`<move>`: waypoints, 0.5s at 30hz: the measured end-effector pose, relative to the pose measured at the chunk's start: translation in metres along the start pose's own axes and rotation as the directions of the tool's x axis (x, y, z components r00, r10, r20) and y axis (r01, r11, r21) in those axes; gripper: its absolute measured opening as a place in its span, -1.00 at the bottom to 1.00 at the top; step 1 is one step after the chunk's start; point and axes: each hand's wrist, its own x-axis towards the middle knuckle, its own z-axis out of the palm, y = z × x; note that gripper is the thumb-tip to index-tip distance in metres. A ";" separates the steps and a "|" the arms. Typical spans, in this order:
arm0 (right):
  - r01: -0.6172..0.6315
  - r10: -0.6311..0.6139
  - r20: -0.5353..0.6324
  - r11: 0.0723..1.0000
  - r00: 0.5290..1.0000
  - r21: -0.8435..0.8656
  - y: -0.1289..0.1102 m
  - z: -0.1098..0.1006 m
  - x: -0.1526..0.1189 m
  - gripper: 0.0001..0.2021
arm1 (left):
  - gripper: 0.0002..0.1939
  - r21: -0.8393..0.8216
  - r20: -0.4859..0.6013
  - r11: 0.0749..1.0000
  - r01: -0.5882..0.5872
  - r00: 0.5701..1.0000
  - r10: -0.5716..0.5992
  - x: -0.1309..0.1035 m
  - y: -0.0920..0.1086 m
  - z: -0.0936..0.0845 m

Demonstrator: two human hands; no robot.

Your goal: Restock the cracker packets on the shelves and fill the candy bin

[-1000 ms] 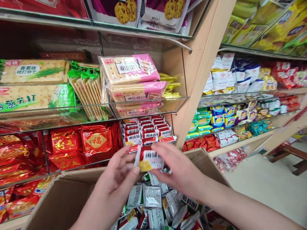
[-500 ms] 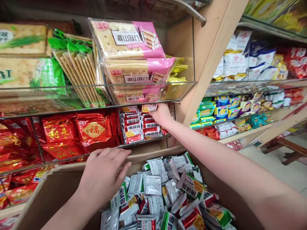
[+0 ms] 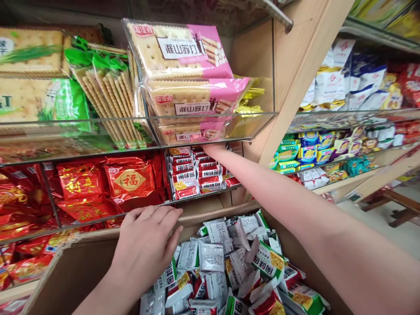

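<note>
My right hand (image 3: 215, 150) reaches into the lower shelf compartment, under the glass shelf. Its fingers are hidden behind the shelf edge and the stacks, so I cannot see what they hold. Below it, small red-and-white snack packets (image 3: 210, 172) stand in two neat columns. My left hand (image 3: 149, 238) hovers at or rests by the rim of a cardboard box (image 3: 88, 258), palm down, fingers stretched, thumb apart, holding nothing. Inside the box lies a loose heap of silver, green and red snack packets (image 3: 211, 256).
Red gold-printed packets (image 3: 131, 179) fill the compartment to the left. Above, pink-ended cracker packs (image 3: 183, 52) sit behind a clear glass lip (image 3: 210, 127). A wooden upright (image 3: 305, 74) divides the shelves; more snacks (image 3: 308, 151) stand right of it. A wooden stool (image 3: 393, 203) is further right.
My right hand has pushed deeper into the compartment with the packet it held, and its fingers are now out of sight. My left hand stays nearly in place, and the view has shifted slightly.
</note>
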 end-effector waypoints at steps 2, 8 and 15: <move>-0.031 0.031 0.006 0.998 0.999 0.062 -0.001 0.001 0.001 -0.51 | -0.74 0.012 -0.003 1.000 -0.001 1.000 0.001 0.000 0.000 0.000; -0.033 0.029 0.027 0.991 0.999 0.132 -0.002 -0.008 0.002 -0.50 | -0.74 0.018 0.010 1.000 -0.003 1.000 0.003 -0.002 0.001 -0.002; -0.044 0.035 0.047 0.976 0.998 0.214 0.009 -0.008 0.005 -0.50 | -0.77 0.049 0.007 0.999 0.007 1.000 -0.008 0.000 0.001 -0.001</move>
